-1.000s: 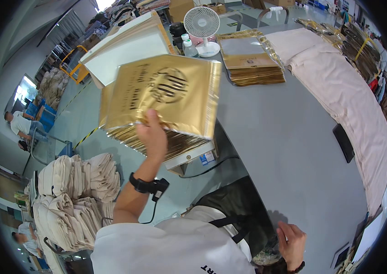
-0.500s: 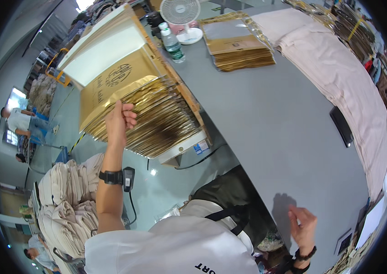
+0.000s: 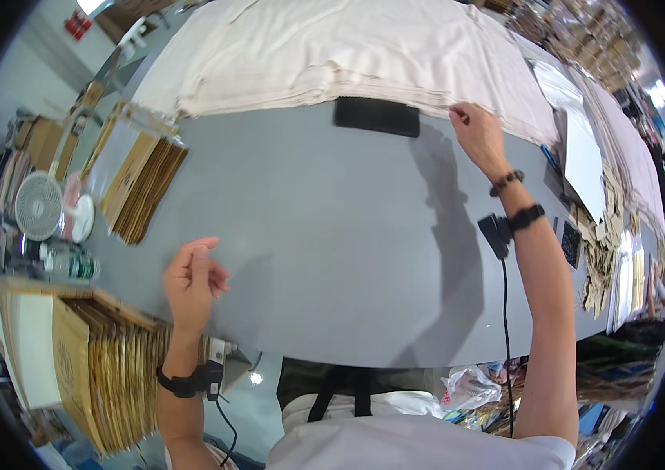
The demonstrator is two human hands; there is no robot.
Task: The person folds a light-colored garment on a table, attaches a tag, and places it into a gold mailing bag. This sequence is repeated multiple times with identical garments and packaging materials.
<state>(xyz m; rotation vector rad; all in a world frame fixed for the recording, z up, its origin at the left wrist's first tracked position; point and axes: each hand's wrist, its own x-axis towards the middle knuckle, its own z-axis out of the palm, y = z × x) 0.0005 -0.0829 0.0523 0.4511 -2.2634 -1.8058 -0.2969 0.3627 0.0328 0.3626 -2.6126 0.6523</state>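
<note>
My left hand (image 3: 195,282) hovers over the near left of the grey table (image 3: 324,235), its fingers loosely bent and apart, with nothing visible in them. My right hand (image 3: 480,139) is stretched far forward to the front edge of a pile of cream-coloured cloth (image 3: 332,55). Its thumb and fingers are drawn together there; whether they grip the cloth is hidden. Just left of that hand, a flat black oblong object (image 3: 377,117) lies against the cloth's edge.
Stacked gold-brown bags (image 3: 140,188) lie at the table's left, beside a white fan (image 3: 39,205) and a clear bottle (image 3: 74,264). Upright gold bags (image 3: 117,376) fill a box at lower left. White sheets (image 3: 581,168) and brown tags (image 3: 603,258) lie right. Cables hang from both wrists.
My view has turned right, from the box of gold bags to the table. My left hand has come away from those bags. My right hand has reached forward to the cloth pile.
</note>
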